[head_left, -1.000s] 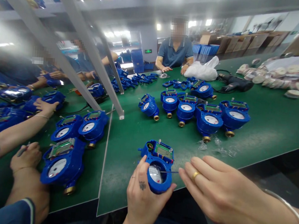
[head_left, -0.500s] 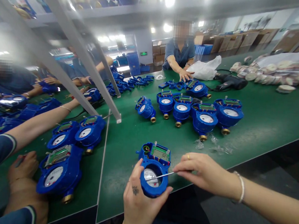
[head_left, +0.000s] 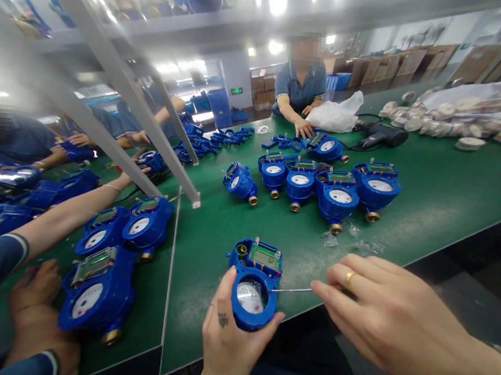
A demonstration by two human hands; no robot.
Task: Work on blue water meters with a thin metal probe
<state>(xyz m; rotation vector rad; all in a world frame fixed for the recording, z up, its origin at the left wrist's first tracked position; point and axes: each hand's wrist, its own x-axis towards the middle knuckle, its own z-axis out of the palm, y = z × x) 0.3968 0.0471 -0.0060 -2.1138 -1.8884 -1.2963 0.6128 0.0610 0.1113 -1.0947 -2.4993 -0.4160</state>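
"At the near edge of the green table [head_left: 214,225], what's there?"
"A round-dialled blue plastic meter [head_left: 253,294], my left hand [head_left: 235,331] curled wide around it."
"And the right hand [head_left: 378,314]?"
"It pinches a thin metal rod [head_left: 291,291], tip at the meter's round opening."

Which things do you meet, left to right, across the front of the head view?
Co-worker's hand, brass-ended blue meter, held meter, thin metal rod, right hand. The left hand overlaps the held meter.
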